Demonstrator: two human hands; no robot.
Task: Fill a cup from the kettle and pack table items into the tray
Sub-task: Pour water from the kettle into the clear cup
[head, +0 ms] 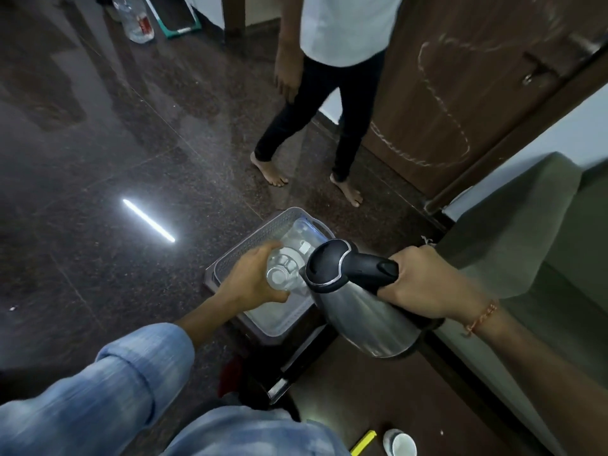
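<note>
A steel kettle (362, 317) with a black lid and handle hangs tilted over the grey perforated tray (230, 258). My right hand (424, 284) grips the kettle's handle. My left hand (253, 278) holds a clear glass cup (279, 274) just left of the kettle's lid, above the tray. Another clear glass item (302, 235) lies inside the tray behind the cup. The kettle's spout is hidden behind its lid.
The tray sits on a dark brown table (345, 399). A white cup (399, 444) and a yellow object (363, 442) lie near the bottom edge. A person (329, 93) stands barefoot on the dark floor beyond the tray. A green sofa (526, 241) is at right, a wooden door (460, 77) behind.
</note>
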